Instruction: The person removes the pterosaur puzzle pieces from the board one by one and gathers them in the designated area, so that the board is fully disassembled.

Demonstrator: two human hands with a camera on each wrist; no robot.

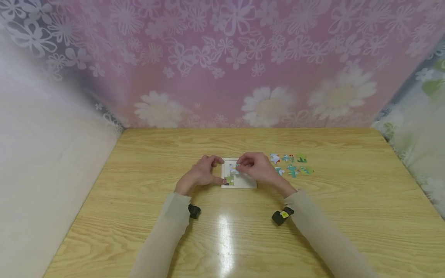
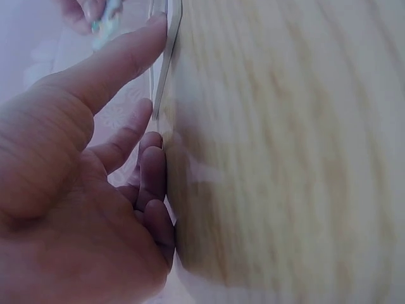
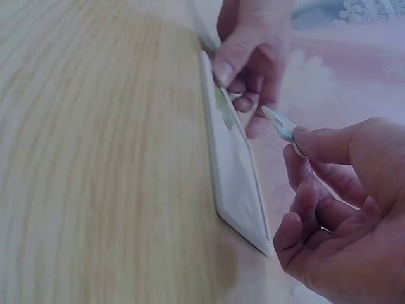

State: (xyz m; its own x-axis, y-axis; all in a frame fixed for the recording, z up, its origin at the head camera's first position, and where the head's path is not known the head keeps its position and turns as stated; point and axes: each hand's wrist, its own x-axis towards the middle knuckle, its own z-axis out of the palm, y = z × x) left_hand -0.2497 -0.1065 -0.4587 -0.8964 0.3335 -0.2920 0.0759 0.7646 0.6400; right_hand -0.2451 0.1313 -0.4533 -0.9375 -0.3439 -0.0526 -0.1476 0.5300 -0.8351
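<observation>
A small white puzzle tray (image 1: 247,183) lies flat on the wooden table. In its lower left corner sit puzzle pieces (image 1: 229,180) in green and dark purple. My right hand (image 1: 259,166) pinches a pale blue-green puzzle piece (image 3: 282,126) between thumb and index finger, above the tray, its other fingers loosely bent. At the tray's left side is my left hand (image 1: 201,173), thumb extended to the lower left corner and index finger near the upper left one. The left wrist view shows that thumb (image 2: 120,60) lying on the tray's rim, the other fingers relaxed by the tabletop.
Several loose puzzle pieces (image 1: 292,170) lie in two rows right of the tray, partly behind my right hand. A flowered pink cloth (image 1: 208,81) hangs behind the table (image 1: 139,239). Dark wrist cameras (image 1: 279,217) sit under both sleeves.
</observation>
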